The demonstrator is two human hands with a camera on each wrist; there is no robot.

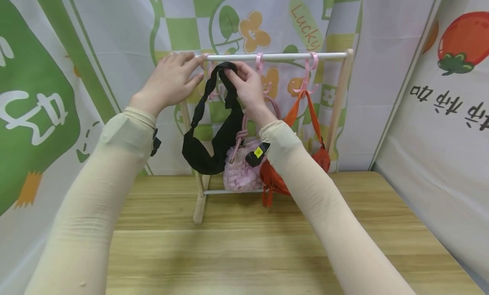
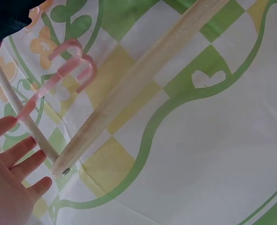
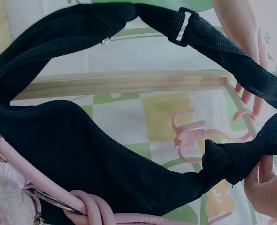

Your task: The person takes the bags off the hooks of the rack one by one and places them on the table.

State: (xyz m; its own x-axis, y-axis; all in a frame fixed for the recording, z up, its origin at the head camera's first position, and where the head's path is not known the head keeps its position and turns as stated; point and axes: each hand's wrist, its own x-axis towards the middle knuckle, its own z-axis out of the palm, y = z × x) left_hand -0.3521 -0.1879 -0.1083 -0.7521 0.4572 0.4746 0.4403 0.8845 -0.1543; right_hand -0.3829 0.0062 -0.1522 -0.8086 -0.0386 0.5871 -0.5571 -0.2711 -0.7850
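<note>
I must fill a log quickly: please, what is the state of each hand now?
Left hand: open, at the rail, holding no bag.
Right hand: closed, pinching the black strap.

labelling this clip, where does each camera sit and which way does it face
Head: on the head, looks forward and down at the rack, black bag and pink bag; left hand, right hand and sleeves show.
Left wrist: on that wrist, faces the rack's left post and a pink hook; left hand shows.
Right wrist: on that wrist, faces the black bag; both hands partly show.
Head and right wrist share the black bag and pink bag.
</note>
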